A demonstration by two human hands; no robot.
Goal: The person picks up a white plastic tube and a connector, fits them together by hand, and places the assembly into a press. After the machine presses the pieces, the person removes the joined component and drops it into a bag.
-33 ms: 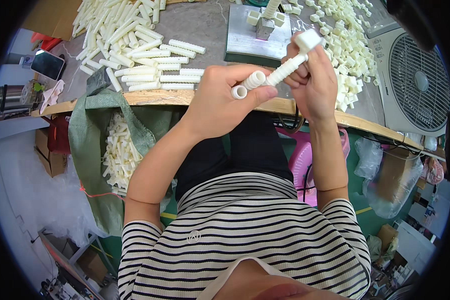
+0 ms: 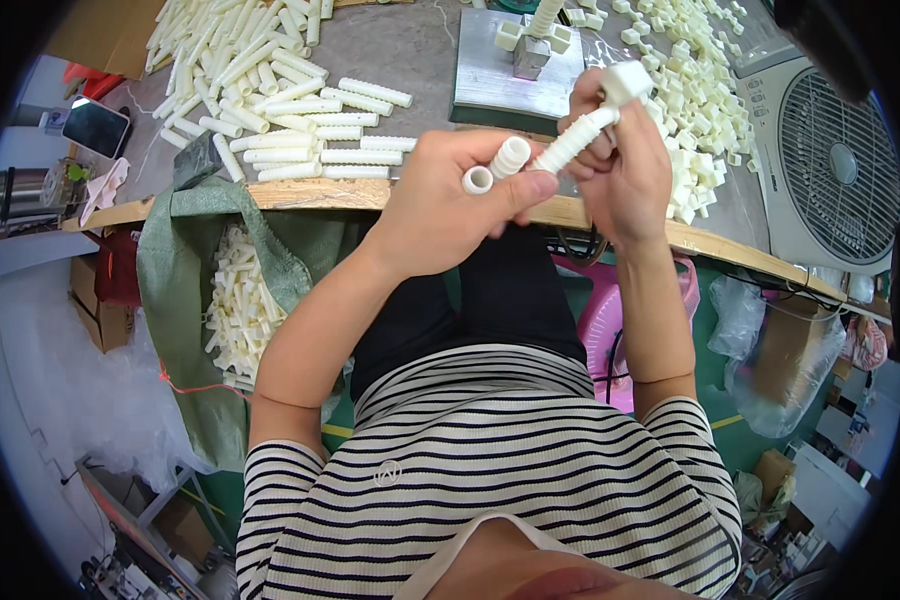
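Note:
My left hand [image 2: 435,200] is closed around several cream-white ribbed plastic tubes. Two of them, a ribbed tube [image 2: 510,157] and another tube [image 2: 477,181], show hollow ends beside the thumb. A third ribbed tube [image 2: 568,143] slants up and right from the fingers, topped by a square white plastic cap [image 2: 627,82]. My right hand [image 2: 625,175] is closed about the upper part of this tube, just below and beside the cap. Its fingertips are partly hidden behind the tube. Both hands are raised over the table's front edge.
A metal plate [image 2: 475,85] carries a small block fixture [image 2: 532,58] behind my hands. Loose tubes [image 2: 270,100] pile up at left, square caps [image 2: 685,100] at right. A fan [image 2: 840,165] stands far right. A green sack [image 2: 175,290] of white pieces hangs at the table edge [image 2: 315,194].
The capped tube has tilted slightly, and its cap has shifted a little right and turned. My right hand's fingers have moved slightly down along the tube. The left hand keeps its grip.

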